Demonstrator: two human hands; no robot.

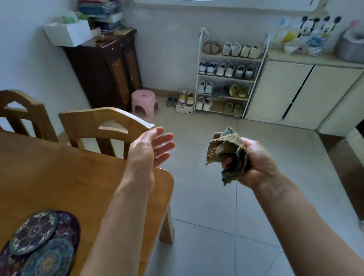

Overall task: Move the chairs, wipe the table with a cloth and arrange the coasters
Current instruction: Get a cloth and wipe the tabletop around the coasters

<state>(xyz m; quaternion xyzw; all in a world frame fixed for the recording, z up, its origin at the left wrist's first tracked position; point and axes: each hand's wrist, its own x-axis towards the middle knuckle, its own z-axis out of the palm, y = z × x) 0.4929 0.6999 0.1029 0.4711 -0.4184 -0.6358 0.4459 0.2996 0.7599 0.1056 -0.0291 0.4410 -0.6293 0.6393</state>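
cloth: cloth point(229, 153), crumpled, olive-tan with a dark blue edge, held in the air over the floor point(204, 203), right of the table and not touching it.
right hand: right hand point(258, 161) has its fingers curled round the cloth's lower part, bunching it; loose folds stick out above the fist.
left hand: left hand point(148, 150) has straight, spread fingers, palm turned right, holding nothing; it hangs over the table's far right corner.
chair: chair point(105, 122), wooden, pushed in at the table's far edge. The right end of its top rail is just beside the left fingertips; contact can't be told.
second chair: second chair point(14, 108), same kind, further left on that edge, well apart from both hands.
key relation: the rail lies just left of and beyond the left hand, its long axis running left to right. The left hand is far nearer to it; the right is taken up by the cloth. The table top lies left of and below the cloth.
table: table point(68, 173), wooden, with a rounded corner under the left wrist.
coasters: coasters point(40, 244), several round patterned ones overlapping in a pile at the near left of the top, beside the left forearm, not yet arranged.
step: likely the chair move, with wiping after.
next move: the left hand should close on the rail end and draw the chair off the table edge.
risk: a one-handed pull at the rail's end may swing the chair; the stool point(145, 101) stands behind it.
background: cabinet point(104, 69) and shoe rack point(227, 76) by the far wall.
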